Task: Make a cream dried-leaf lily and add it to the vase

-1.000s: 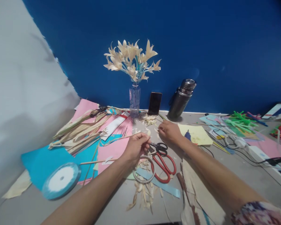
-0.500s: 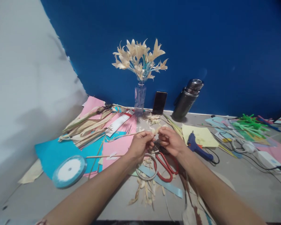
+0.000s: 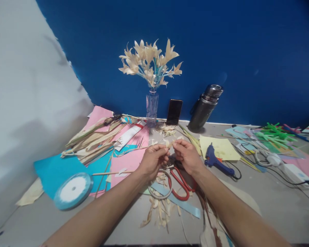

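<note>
My left hand is closed in a pinch on a small pale piece of dried husk. Thumb and fingers of my right hand pinch the other side of the same piece. Both hands hover over the middle of the table, close together. Below them lie red-handled scissors, their blades partly hidden by my hands. A roll of pale tape rests beside the scissors, over a light blue ribbon strip. Husk scraps are scattered in front.
Husk flowers stand in a clear bottle near a phone and a dark flask. A blue glue gun with its cord lies right. Left are a ribbon spool, dried husks and coloured sheets.
The view has shifted slightly, so the scene sits a little further left. My right fingers have closed more neatly on the husk piece; both hands stay in about the same place.
</note>
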{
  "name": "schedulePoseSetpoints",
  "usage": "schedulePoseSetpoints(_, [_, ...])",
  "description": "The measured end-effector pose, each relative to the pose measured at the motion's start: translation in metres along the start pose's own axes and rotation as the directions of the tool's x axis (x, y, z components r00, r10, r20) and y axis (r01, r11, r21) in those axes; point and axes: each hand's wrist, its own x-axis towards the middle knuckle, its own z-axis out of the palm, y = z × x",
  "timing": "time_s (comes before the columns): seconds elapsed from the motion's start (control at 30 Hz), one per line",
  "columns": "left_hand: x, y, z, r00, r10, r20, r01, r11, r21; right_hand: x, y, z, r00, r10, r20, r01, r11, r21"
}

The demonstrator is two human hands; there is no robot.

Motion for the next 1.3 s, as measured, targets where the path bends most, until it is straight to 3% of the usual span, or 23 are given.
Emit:
schedulePoseSetpoints(0.33, [0.001, -0.001, -0.004, 0.999, -0.038, 0.028, 0.039, 0.999, -0.016, -0.007, -0.003, 0.001, 0.987, 0.039, 0.155, -0.037, 0.999, -0.017])
schedulePoseSetpoints(0.73, [0.002, -0.004, -0.003, 0.997, -0.057, 0.055, 0.055, 0.998, 0.028, -0.007, 0.000, -0.003, 0.992, 0.057, 0.116, -0.047, 0.995, -0.088])
schedulePoseSetpoints(0.83, [0.001, -0.004, -0.002, 0.998, -0.043, 0.053, 0.041, 0.998, 0.040, -0.009, 0.000, -0.001, 0.997, 0.040, 0.067, -0.034, 0.995, -0.094])
schedulePoseSetpoints(1.07, [-0.001, -0.004, -0.002, 0.999, -0.010, 0.032, 0.008, 0.998, 0.063, -0.011, 0.002, 0.001, 0.993, 0.021, 0.116, -0.010, 0.995, -0.096])
schedulePoseSetpoints(1.3, [-0.002, -0.004, -0.001, 0.999, 0.016, 0.035, -0.020, 0.992, 0.127, -0.012, 0.003, 0.003, 0.999, 0.001, 0.054, 0.003, 0.997, -0.074])
